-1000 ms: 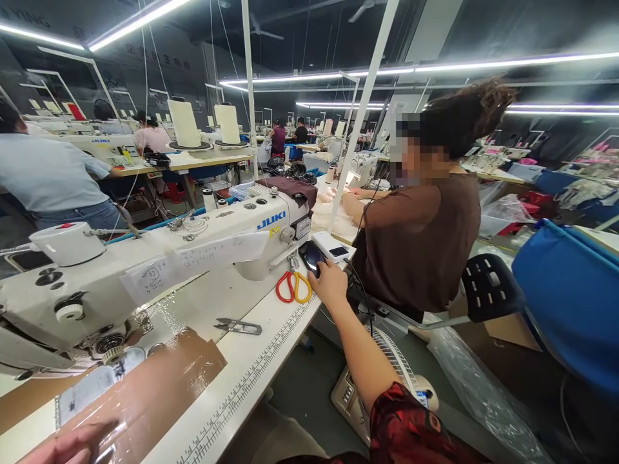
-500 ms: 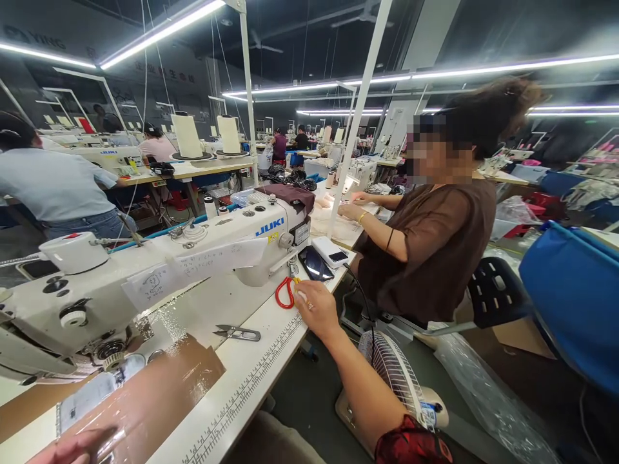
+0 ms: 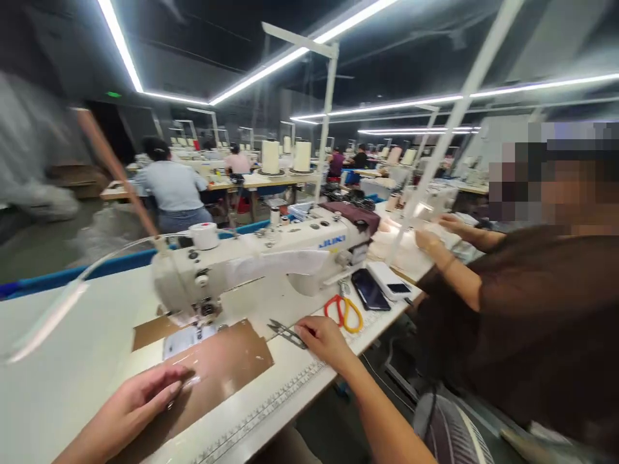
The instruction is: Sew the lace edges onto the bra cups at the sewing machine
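My right hand (image 3: 325,339) rests on the white table near its front edge, fingers curled over the handle end of small metal thread snips (image 3: 285,331). My left hand (image 3: 133,405) lies flat, fingers stretched out, on the brown taped sheet (image 3: 217,367) in front of the needle plate. The white Juki sewing machine (image 3: 261,258) stands behind both hands. Red and yellow scissors (image 3: 344,312) lie to the right of my right hand, beside a dark phone (image 3: 370,289) and a white device (image 3: 391,281).
A co-worker in a brown top (image 3: 527,322) sits close on the right, hands at the neighbouring table. More workers (image 3: 171,187) sit at sewing tables behind. Two thread cones (image 3: 285,156) stand on the far table. White poles (image 3: 438,161) rise beside the machine.
My right hand left the phone, passed the scissors and came to the thread snips. The view swung left, and my left hand is now fully visible on the brown sheet.
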A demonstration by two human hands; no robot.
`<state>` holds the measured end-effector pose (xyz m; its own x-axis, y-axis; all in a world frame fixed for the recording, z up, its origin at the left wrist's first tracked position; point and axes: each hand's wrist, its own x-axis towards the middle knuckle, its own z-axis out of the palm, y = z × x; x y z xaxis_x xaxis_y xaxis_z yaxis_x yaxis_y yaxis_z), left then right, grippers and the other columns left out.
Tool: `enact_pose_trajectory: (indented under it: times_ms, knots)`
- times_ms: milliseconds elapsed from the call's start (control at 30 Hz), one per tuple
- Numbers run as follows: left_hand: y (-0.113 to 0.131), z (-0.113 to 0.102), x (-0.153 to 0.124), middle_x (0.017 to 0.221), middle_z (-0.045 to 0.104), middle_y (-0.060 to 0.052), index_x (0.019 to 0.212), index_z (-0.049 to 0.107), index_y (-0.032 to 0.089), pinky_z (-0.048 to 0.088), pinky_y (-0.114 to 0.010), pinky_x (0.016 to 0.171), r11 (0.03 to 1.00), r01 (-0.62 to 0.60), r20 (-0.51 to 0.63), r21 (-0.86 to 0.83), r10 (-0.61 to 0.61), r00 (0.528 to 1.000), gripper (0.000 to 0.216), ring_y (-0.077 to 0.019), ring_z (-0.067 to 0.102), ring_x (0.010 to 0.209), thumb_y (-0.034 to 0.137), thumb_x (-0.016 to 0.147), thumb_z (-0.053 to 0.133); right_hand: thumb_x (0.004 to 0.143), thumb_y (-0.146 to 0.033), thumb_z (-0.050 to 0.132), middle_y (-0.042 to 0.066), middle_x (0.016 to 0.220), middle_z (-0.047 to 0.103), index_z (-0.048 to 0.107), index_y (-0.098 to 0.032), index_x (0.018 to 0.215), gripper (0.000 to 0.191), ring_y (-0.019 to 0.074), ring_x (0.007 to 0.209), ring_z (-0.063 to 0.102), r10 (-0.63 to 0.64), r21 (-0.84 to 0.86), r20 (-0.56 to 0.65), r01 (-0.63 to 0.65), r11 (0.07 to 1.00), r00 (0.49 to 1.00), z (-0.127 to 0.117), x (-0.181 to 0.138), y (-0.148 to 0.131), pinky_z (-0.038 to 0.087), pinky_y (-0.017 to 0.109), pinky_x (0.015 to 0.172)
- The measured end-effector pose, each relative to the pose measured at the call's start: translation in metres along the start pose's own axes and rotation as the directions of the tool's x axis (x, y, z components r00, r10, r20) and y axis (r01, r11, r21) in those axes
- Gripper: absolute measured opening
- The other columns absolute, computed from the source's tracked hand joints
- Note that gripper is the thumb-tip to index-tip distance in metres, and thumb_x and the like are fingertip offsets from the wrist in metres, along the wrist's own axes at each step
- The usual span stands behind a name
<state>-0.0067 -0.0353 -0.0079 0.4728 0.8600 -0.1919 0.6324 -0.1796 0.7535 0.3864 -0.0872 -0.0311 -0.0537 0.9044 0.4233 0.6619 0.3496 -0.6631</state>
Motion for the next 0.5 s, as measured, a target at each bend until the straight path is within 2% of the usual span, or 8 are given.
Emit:
enact_pose_trajectory:
  times_ms: [67,167,300,400,500]
  knots:
    - [0.011,0.001,-0.003,0.123,0.063,-0.006,0.113,0.067,0.026,0.044,-0.036,0.102,0.999,-0.009,0.054,-0.05,0.011,0.998,0.043,-0.0263,0.057,0.115,0.056,0.088,0.049,0.091,-0.029,0.049,0.002,0.071,0.066,0.068,-0.017,0.083,0.024,0.0151,0.067,0.059,0.009,-0.025,0.064,-0.008,1.0,0.998,0.0,0.001,-0.001,0.036,0.024,0.059]
    - [0.025,0.003,-0.007,0.117,0.064,-0.008,0.109,0.067,0.022,0.046,-0.034,0.096,0.994,-0.039,0.045,-0.101,0.044,0.998,0.037,-0.025,0.059,0.109,0.049,0.09,0.05,0.088,-0.037,0.055,0.003,0.076,0.065,0.068,-0.018,0.095,0.024,0.0178,0.07,0.06,0.067,-0.134,0.129,-0.05,0.99,0.989,-0.001,-0.001,-0.004,0.041,0.027,0.063]
    - [0.03,0.005,-0.01,0.11,0.066,-0.008,0.106,0.068,0.02,0.048,-0.03,0.089,0.99,-0.08,-0.015,-0.113,0.078,0.997,0.033,-0.0225,0.06,0.1,0.043,0.088,0.053,0.084,-0.041,0.06,0.009,0.095,0.067,0.064,-0.017,0.111,0.037,0.024,0.087,0.063,-0.006,-0.301,0.188,0.064,0.952,0.982,0.003,-0.002,-0.007,0.048,0.034,0.073]
    - [0.028,0.007,-0.011,0.097,0.067,-0.007,0.104,0.069,0.018,0.049,-0.029,0.079,0.988,-0.093,-0.048,-0.122,0.088,0.995,0.035,-0.0201,0.061,0.086,0.044,0.085,0.055,0.092,-0.034,0.045,0.011,0.097,0.068,0.065,-0.015,0.109,0.032,0.0245,0.089,0.065,-0.088,-0.394,0.152,0.142,0.908,0.984,0.008,-0.001,-0.003,0.051,0.036,0.075]
    - [0.026,0.007,-0.011,0.087,0.065,-0.005,0.103,0.067,0.017,0.046,-0.026,0.073,0.986,-0.091,-0.029,-0.141,0.087,0.996,0.033,-0.0172,0.058,0.079,0.041,0.086,0.054,0.096,-0.031,0.035,0.012,0.091,0.07,0.067,-0.013,0.102,0.037,0.0247,0.081,0.067,-0.127,-0.493,0.061,0.14,0.858,0.99,0.012,-0.001,0.005,0.052,0.036,0.07]
